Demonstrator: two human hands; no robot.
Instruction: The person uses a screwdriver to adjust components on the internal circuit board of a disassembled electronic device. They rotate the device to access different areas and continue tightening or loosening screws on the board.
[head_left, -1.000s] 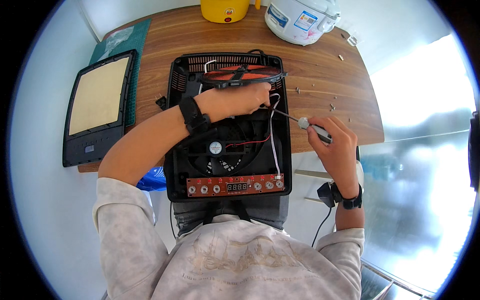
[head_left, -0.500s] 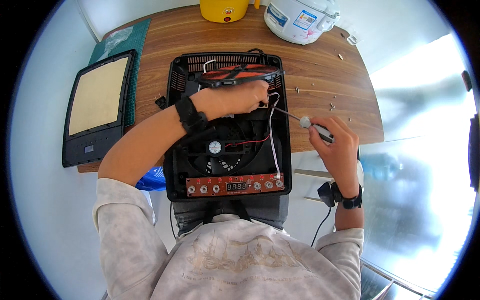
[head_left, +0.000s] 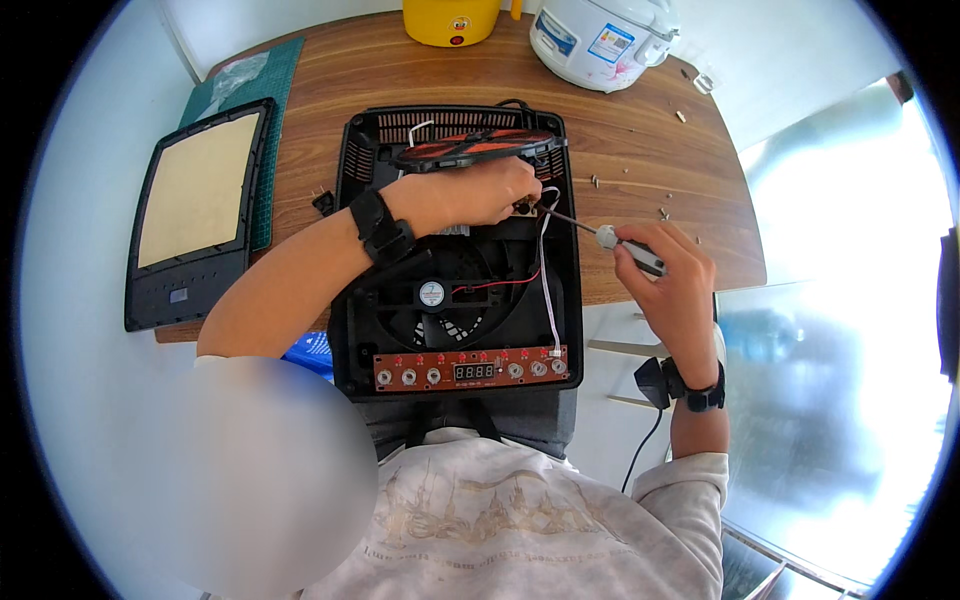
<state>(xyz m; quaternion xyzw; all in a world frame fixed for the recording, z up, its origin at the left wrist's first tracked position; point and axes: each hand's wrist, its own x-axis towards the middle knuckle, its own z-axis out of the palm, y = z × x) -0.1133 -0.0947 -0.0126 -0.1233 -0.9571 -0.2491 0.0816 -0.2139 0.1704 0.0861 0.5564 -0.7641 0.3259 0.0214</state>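
In front of me lies the black base of an opened induction cooker (head_left: 572, 300). Its red-and-black coil (head_left: 470, 150) is tilted up at the far end. My left hand (head_left: 500, 190) reaches across beneath the coil, fingers closed; whatever they grip is hidden. A screwdriver (head_left: 572, 219) with a grey-and-white handle is in my right hand (head_left: 675, 265), its shaft angled left so the tip comes near the left fingertips. Beside them run a white ribbon cable (head_left: 546, 265) and part of a circuit board. Inside the base sit a fan (head_left: 431, 294) and a red-brown control board (head_left: 475, 372).
To the left, the black top panel (head_left: 190, 200) rests partly on a green cutting mat (head_left: 284, 90). Several small screws (head_left: 664, 214) are scattered on the wooden table (head_left: 690, 160). A yellow pot (head_left: 450, 25) and a white rice cooker (head_left: 590, 50) stand at the back.
The screwdriver and my right hand have shifted slightly left and up. My left hand has tilted a little, showing more of the circuit board beneath its fingers.
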